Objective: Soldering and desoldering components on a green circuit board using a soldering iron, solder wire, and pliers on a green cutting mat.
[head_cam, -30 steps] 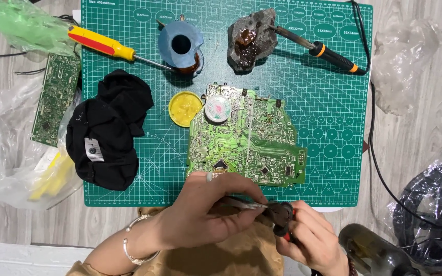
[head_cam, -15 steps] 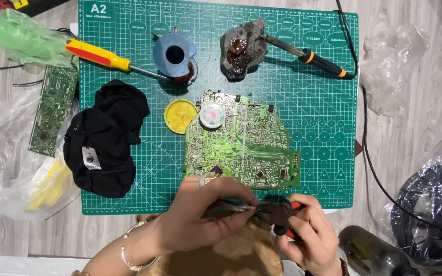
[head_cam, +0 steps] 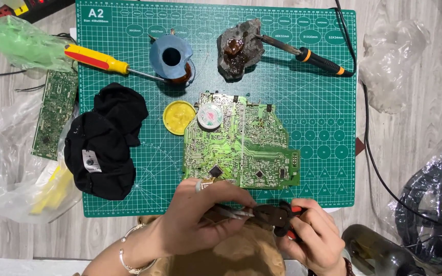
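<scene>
Pale wooden boards carry a green gridded cutting mat that takes up most of the view. At its near edge the left hand is curled around a thin metal tool, fingers closed on it, with the tip pointing towards the right hand. That hand is clenched on a pair of pliers with black jaws and red handles, and the two tools meet between the hands, just below the mat's edge; what sits at the meeting point is too small to tell. Compared with the pictures from a moment earlier, both hands sit a little further right and slightly higher in the view and the whole mat shows more squarely, so the head seems to have shifted more than the hands; the grip on both tools looks unchanged.

Just beyond the left hand's knuckles lies a large green printed circuit board, flat on the mat, with a small round white reel on its upper left corner and a round yellow tin just beside it. A crumpled black cloth lies to the left. Along the far side are a yellow-and-red-handled screwdriver, a blue spool, a grey lump holding amber resin and a soldering iron with a black-and-orange handle. A second, narrow green circuit board rests off the mat among clear plastic bags.
</scene>
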